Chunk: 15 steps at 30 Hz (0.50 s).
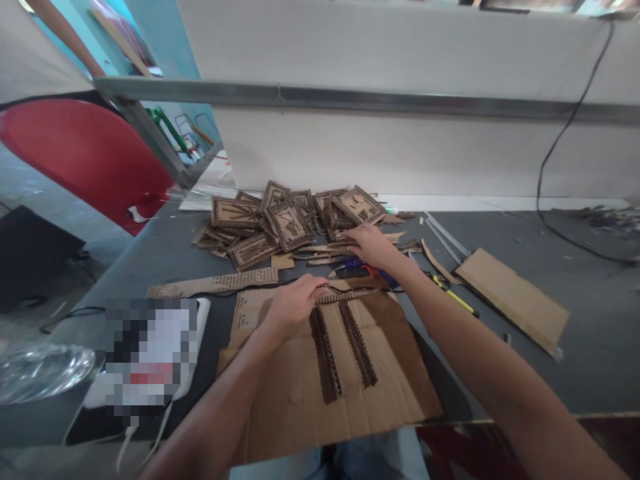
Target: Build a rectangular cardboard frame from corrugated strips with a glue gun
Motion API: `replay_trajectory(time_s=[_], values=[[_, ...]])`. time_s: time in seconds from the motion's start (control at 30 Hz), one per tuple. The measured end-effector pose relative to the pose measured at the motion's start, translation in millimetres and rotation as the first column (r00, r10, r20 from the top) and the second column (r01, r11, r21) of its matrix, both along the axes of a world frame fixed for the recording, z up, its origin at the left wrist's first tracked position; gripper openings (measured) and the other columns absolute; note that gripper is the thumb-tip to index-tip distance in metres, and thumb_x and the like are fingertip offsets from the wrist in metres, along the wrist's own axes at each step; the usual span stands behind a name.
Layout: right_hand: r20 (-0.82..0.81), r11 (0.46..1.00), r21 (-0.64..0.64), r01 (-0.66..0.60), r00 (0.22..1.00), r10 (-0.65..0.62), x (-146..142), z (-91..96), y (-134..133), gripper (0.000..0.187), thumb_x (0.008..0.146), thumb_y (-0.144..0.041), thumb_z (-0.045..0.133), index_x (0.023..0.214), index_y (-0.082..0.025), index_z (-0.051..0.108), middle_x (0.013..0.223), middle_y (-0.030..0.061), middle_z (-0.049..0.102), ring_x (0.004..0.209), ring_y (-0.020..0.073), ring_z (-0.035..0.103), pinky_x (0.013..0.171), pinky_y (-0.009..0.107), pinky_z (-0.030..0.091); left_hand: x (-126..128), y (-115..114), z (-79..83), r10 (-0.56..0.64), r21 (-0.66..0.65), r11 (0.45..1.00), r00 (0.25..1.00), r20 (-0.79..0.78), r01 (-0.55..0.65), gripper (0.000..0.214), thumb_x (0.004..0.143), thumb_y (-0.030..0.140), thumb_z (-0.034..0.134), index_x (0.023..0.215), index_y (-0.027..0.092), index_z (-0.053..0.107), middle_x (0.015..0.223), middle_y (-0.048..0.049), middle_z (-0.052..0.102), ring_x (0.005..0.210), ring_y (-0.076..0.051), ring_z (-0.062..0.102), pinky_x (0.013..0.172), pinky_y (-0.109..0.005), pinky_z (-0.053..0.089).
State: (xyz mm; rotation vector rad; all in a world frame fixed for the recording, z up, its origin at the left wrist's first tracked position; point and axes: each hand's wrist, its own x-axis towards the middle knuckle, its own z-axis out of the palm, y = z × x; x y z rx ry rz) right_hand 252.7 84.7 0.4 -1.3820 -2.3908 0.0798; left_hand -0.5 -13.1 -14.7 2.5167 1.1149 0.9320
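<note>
My left hand (299, 299) is closed in a pinch at the top of a flat brown cardboard sheet (280, 400). A short corrugated cardboard strip (347, 297) runs right from its fingertips. Two dark corrugated strips (357, 343) lie lengthwise on the sheet. My right hand (373, 247) reaches past the sheet to loose cardboard strips (320, 252), fingers stretched out and partly apart. Just beyond is a heap of cardboard panels (290, 223) with corrugated borders and raised shapes. Under my right wrist, a blue-handled tool (350, 265) is partly hidden.
A yellow cutter (457, 297) and a cardboard piece (513, 297) lie to the right. On the left are a long corrugated strip (215, 283), a blurred-out device with a cable, and a clear plastic bottle (45, 373). A red chair (85, 153) stands beyond the table's left edge.
</note>
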Motion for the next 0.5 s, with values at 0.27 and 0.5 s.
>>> replay_trajectory(time_s=[0.27,0.5], values=[[-0.024,0.999,-0.025,-0.032,0.999,0.031,-7.0,-3.0,-0.5,0.02,0.081,-0.003,0.07,0.096,-0.014,0.077,0.092,0.0108,0.075,0.093,0.0245,0.067,0.087,0.036,0.05,-1.0,1.7,-4.0,0.008,-0.047,0.999,0.999,0.039,-0.006,0.026,0.105,0.033,0.047,0.106,0.019,0.068,0.094,-0.0041,0.075,0.086,-0.018,0.071,0.077,-0.029,0.054],[-0.076,0.996,0.044,0.079,0.994,-0.075,-5.8,2.3,-3.1,0.017,0.093,-0.012,0.059,0.104,-0.017,0.072,0.103,0.0116,0.071,0.099,0.0253,0.063,0.088,0.035,0.048,-1.3,1.5,-3.2,0.04,-0.158,0.987,0.998,0.041,-0.033,0.034,0.106,0.041,0.042,0.108,0.02,0.069,0.101,-0.006,0.076,0.093,-0.02,0.072,0.081,-0.031,0.054]])
